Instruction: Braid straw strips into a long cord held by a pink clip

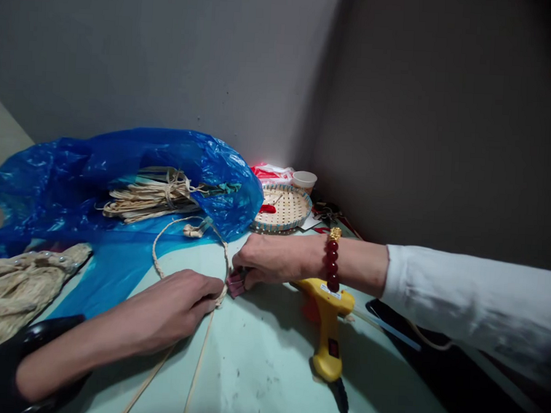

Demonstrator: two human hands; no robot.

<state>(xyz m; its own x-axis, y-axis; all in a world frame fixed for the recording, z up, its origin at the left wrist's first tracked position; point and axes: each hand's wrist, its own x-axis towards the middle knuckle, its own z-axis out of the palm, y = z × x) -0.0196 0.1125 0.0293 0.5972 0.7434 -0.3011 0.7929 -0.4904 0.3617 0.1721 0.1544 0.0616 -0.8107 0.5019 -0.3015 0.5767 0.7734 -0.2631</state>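
My left hand (pixel 182 303) is closed in a pinch on a braided straw cord (pixel 157 249), which curves up in a loop on the pale green table. Two loose straw strands (pixel 198 362) trail down from that grip. Just to the right, my right hand (pixel 273 259) is bent round a small purplish thing (pixel 236 283) beside the braid; its kind is unclear and part of it is hidden by the fingers. Right of my right hand, a yellow hot glue gun (pixel 328 335) lies with its cord running toward me.
A blue plastic bag (pixel 74 165) holds a tied bundle of straw strips (pixel 151 197). Behind the hands are a round woven tray (pixel 291 207) with a red item (pixel 268 209) and a paper cup (pixel 304 181). A woven straw piece (pixel 7 291) lies at left. Walls close off the back.
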